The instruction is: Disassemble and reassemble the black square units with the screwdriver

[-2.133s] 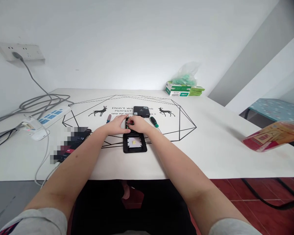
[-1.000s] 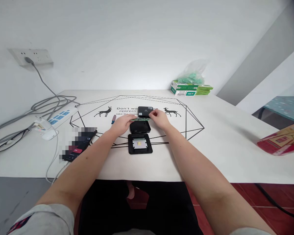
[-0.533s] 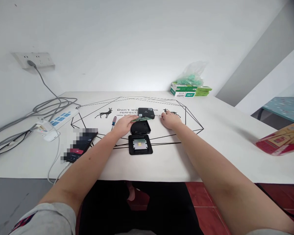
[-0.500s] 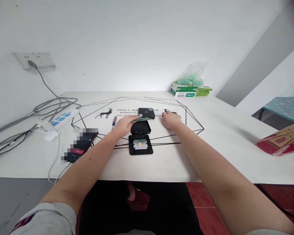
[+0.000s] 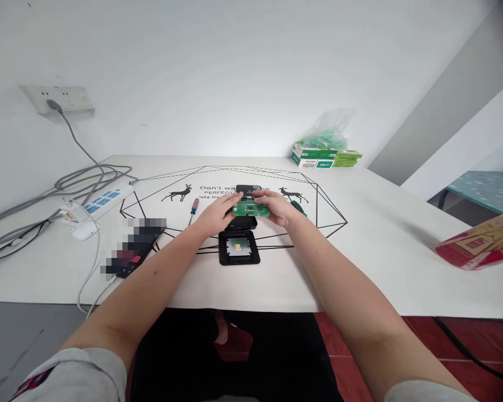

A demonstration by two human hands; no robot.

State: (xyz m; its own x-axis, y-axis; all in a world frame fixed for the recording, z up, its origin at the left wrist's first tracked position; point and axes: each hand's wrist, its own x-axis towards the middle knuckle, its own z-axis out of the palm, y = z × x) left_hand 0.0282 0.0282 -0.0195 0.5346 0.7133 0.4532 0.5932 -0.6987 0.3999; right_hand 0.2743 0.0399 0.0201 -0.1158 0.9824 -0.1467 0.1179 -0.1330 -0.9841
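A green circuit board (image 5: 251, 207) is held up between both hands, its component side tilted toward me. My left hand (image 5: 218, 215) grips its left edge, and my right hand (image 5: 274, 206) pinches the right edge. Just below the board lies an open black plastic case shell (image 5: 241, 223), partly covered by it. Nearer to me is a square black cover (image 5: 240, 247) with a silver plate and a small yellowish pad inside. Behind the hands, a black box-shaped part (image 5: 247, 189) is partly hidden by fingers. A green object (image 5: 298, 209), its kind unclear, lies beside my right wrist.
A screwdriver (image 5: 194, 207) lies left of my left hand. Farther left are a phone (image 5: 140, 248) with a cable and a power strip (image 5: 109, 200) among loose cords. Green boxes (image 5: 314, 153) stand at the back right; a red and yellow packet (image 5: 478, 243) lies far right.
My right hand has moved left from the table onto the circuit board, uncovering the green object. The board has been raised and tilted so its face shows.
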